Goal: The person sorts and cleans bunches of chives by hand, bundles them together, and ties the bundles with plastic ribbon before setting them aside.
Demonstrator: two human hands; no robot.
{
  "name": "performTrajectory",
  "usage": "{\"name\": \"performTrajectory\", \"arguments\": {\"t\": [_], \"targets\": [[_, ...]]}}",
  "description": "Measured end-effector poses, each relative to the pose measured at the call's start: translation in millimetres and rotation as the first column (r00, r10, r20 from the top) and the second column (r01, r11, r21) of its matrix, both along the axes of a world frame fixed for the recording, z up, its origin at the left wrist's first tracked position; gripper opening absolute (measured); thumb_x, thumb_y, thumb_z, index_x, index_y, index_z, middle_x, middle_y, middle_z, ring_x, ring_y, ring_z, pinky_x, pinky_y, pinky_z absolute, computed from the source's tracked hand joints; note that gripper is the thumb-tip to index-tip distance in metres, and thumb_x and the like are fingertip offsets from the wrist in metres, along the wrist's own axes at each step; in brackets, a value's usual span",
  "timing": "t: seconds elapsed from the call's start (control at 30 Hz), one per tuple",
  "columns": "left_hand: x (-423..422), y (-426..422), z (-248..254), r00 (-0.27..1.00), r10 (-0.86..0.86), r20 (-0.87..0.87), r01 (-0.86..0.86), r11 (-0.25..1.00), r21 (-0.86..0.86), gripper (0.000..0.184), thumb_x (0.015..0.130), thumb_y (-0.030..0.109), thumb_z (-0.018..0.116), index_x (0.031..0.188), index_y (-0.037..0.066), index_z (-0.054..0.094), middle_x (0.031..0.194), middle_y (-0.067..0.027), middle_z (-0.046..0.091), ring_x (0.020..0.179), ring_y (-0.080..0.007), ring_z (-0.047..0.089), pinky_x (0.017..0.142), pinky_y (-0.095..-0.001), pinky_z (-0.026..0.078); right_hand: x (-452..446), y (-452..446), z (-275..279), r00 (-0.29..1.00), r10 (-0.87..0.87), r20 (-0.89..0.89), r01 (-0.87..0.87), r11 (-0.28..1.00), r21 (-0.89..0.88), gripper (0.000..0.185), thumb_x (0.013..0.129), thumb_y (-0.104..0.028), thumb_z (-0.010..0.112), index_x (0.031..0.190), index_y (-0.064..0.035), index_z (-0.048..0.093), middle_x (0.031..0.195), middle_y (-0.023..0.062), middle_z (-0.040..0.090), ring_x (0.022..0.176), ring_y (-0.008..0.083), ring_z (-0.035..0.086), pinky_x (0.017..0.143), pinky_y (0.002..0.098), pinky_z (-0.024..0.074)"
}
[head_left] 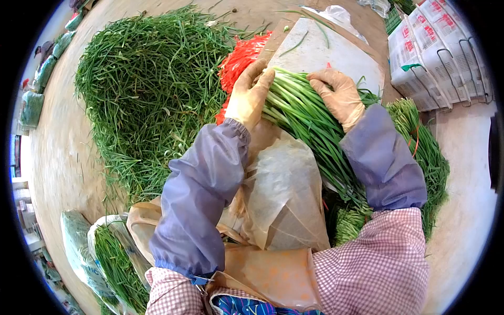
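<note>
A bunch of long green stalks is seen near the middle, a bit toward 2 o'clock. Its pale ends are pointed to 11 o'clock and its leaf tips to 5 o'clock. It is touched by both hands, and tan gloves are worn on them.

The left hand is set at the pale ends, with its fingers bent and its thumb by the stalks. It cannot be told if the ends are pinched. The right hand is laid over the top side of the bunch, with its fingers curled and its thumb on the green. How hard it is pressed cannot be told.

At 1 o'clock, a white bench is seen, with a few loose leaves on it. Red ties are heaped at 12 o'clock, just beside the left hand. A big pile of loose greens is spread on the floor at 10 o'clock. White crates are stacked at 2 o'clock. A tied bundle is seen at 3 o'clock, just past the right sleeve. At 8 o'clock, more greens are held in a clear bag.
</note>
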State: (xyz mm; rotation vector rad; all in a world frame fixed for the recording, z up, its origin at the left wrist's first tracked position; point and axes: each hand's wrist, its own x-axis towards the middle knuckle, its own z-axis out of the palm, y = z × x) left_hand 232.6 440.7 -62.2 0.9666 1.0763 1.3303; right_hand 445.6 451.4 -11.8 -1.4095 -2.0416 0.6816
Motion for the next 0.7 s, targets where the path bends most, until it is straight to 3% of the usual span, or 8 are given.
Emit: {"name": "performTrajectory", "arguments": {"t": [0.07,0.2,0.3,0.43,0.53,0.6,0.67,0.7], "targets": [[-1.7,0.0,0.2,1.000,-0.005,0.008,0.005,1.000,-0.007,0.055,0.090,0.025,0.062,0.132,-0.004,0.043,0.128,-0.0170,0.052,0.115,-0.0227,0.052,0.098,-0.0307,0.040,6.5,-4.6,2.9,0.997,-0.070,-0.042,0.071,0.997,0.022,0.038,0.092,-0.035,0.057,0.113,-0.0031,0.064,0.106,0.0152,0.066,0.102,0.0244,0.061,0.094,0.0312,0.0431],[-5.1,-1.1,-0.3,0.997,-0.022,0.075,0.024,0.999,-0.026,0.053,0.089,0.024,0.063,0.131,-0.003,0.045,0.126,-0.0154,0.054,0.114,-0.0216,0.053,0.098,-0.0306,0.041,27.4,-32.6,23.5,0.942,-0.155,-0.299,0.164,0.986,0.004,0.037,0.096,-0.029,0.053,0.116,0.0018,0.060,0.111,0.0131,0.065,0.104,0.0180,0.058,0.093,0.0286,0.0425],[-9.2,-3.1,-1.5,0.999,0.020,0.033,-0.021,0.999,0.024,0.050,0.090,0.022,0.062,0.131,-0.002,0.045,0.125,-0.0148,0.054,0.114,-0.0211,0.053,0.097,-0.0304,0.041,34.1,-66.5,32.8,0.911,-0.242,-0.333,0.275,0.960,0.056,0.033,0.095,-0.025,0.054,0.115,0.0011,0.061,0.109,0.0141,0.065,0.104,0.0182,0.058,0.091,0.0301,0.0437],[-20.9,-13.7,15.6,0.996,0.082,-0.037,-0.081,0.996,0.042,0.048,0.092,0.018,0.059,0.132,-0.002,0.044,0.128,-0.0158,0.053,0.115,-0.0215,0.053,0.098,-0.0309,0.041,33.9,-108.1,30.4,0.966,-0.217,-0.140,0.241,0.951,0.193,0.043,0.086,-0.025,0.065,0.123,-0.0036,0.056,0.114,0.0141,0.060,0.107,0.0266,0.056,0.093,0.0357,0.0430],[-27.0,-24.5,24.1,0.957,0.184,-0.225,-0.136,0.968,0.212,0.044,0.092,0.016,0.059,0.130,-0.002,0.047,0.127,-0.0163,0.054,0.114,-0.0227,0.053,0.098,-0.0320,0.042,12.4,-136.1,25.3,0.940,-0.091,0.328,-0.027,0.941,0.338,0.058,0.078,-0.035,0.070,0.128,-0.0131,0.051,0.132,0.0131,0.045,0.122,0.0343,0.041,0.099,0.0462,0.0343],[-20.3,-34.8,41.0,0.823,0.300,-0.483,-0.065,0.894,0.444,0.038,0.089,0.011,0.062,0.125,0.002,0.054,0.124,-0.0132,0.057,0.116,-0.0220,0.053,0.099,-0.0333,0.041,19.3,-124.0,10.8,0.969,-0.094,0.227,-0.027,0.879,0.476,0.038,0.080,-0.024,0.069,0.115,-0.0105,0.060,0.121,0.0130,0.053,0.111,0.0338,0.049,0.094,0.0451,0.0385],[-12.6,-29.0,48.0,0.780,0.345,-0.523,0.148,0.710,0.689,0.029,0.082,0.002,0.065,0.111,0.002,0.062,0.118,-0.0139,0.061,0.113,-0.0262,0.056,0.098,-0.0375,0.042,23.5,-107.7,9.9,0.986,-0.168,0.004,0.142,0.844,0.518,0.018,0.081,-0.012,0.066,0.098,-0.0075,0.064,0.111,0.0120,0.059,0.104,0.0322,0.054,0.091,0.0427,0.0413],[-4.8,-27.5,57.6,0.722,0.390,-0.571,0.259,0.613,0.747,0.028,0.079,0.000,0.066,0.106,0.002,0.065,0.116,-0.0147,0.062,0.112,-0.0277,0.057,0.097,-0.0389,0.042,26.4,-100.2,15.9,0.979,-0.186,0.080,0.119,0.848,0.516,0.014,0.081,-0.011,0.065,0.095,-0.0082,0.065,0.110,0.0118,0.059,0.103,0.0315,0.054,0.091,0.0404,0.0413]]}}
